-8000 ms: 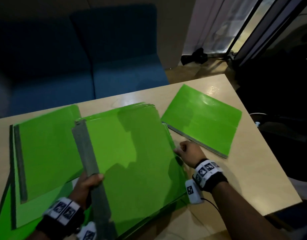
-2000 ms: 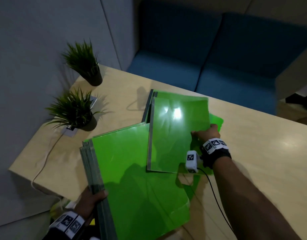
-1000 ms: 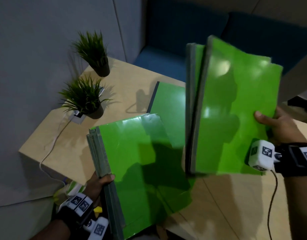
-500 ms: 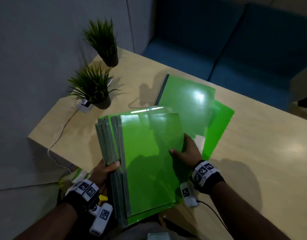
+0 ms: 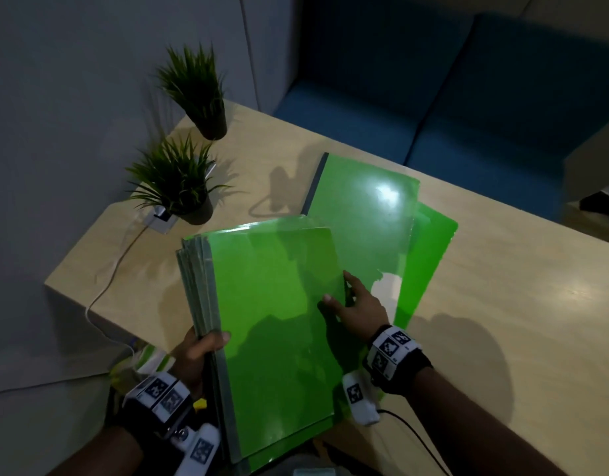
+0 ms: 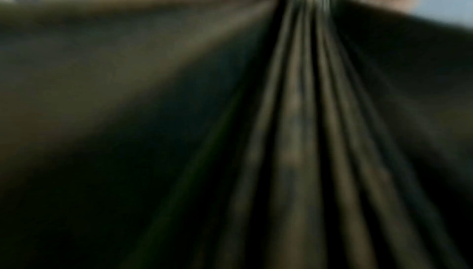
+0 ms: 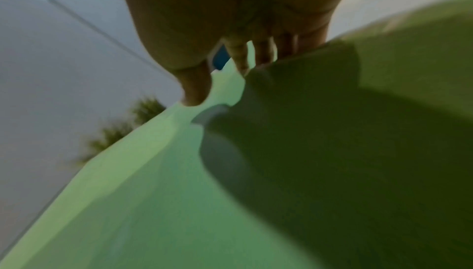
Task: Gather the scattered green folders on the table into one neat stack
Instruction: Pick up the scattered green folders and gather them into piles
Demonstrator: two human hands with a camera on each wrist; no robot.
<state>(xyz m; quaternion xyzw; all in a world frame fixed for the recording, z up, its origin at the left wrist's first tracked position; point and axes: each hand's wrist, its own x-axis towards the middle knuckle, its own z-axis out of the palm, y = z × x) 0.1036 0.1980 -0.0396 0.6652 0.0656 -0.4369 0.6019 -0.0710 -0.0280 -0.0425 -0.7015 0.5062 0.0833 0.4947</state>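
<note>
While the left hand (image 5: pixel 200 352) squeezes the grey spines of the big stack of green folders (image 5: pixel 275 324), most of the job looks done. Left of that grip sit two little potted plants (image 5: pixel 179 180) on the table (image 5: pixel 502 304). Right of it, the right hand (image 5: pixel 356 304) lies on the stack's far edge, fingers mostly straight and thumb on top, not holding tight. Past those fingers, one green folder (image 5: pixel 361 207) lies flat on the table with a loose green sheet (image 5: pixel 430 255) peeking out under it. Those two are left to pick up, then the edges need tidying.
</note>
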